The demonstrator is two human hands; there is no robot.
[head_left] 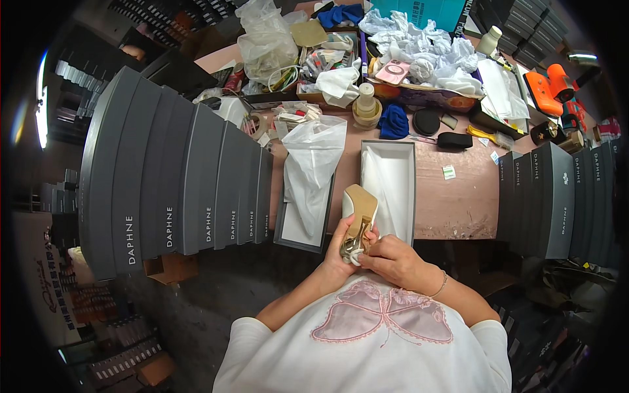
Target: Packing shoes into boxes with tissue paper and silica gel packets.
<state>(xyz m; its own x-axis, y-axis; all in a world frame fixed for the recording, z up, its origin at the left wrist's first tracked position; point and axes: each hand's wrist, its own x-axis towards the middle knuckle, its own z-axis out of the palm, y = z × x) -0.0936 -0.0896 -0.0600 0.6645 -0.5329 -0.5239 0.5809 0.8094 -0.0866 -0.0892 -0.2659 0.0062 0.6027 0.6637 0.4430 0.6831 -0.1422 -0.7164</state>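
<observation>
White shirt [275, 363] is closest; beyond it, the left hand [335, 254] grips a gold-soled shoe [361, 204], probably light, stiff, slippery, best held mid-sole; the right hand [398, 262] pinches something white [354, 259] by its heel [352, 244]

Glaring light strip [42, 101] at left, dim floor [203, 314], fisheye-bent edges, black corners

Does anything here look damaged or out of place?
Yes: crumpled white paper heaps messily above the rim of a dark patterned carton at the back. The flat pinkish tabletop looks scuffed at front right, as if worn. The held gold-soled white shoe shows no clear damage.
</observation>
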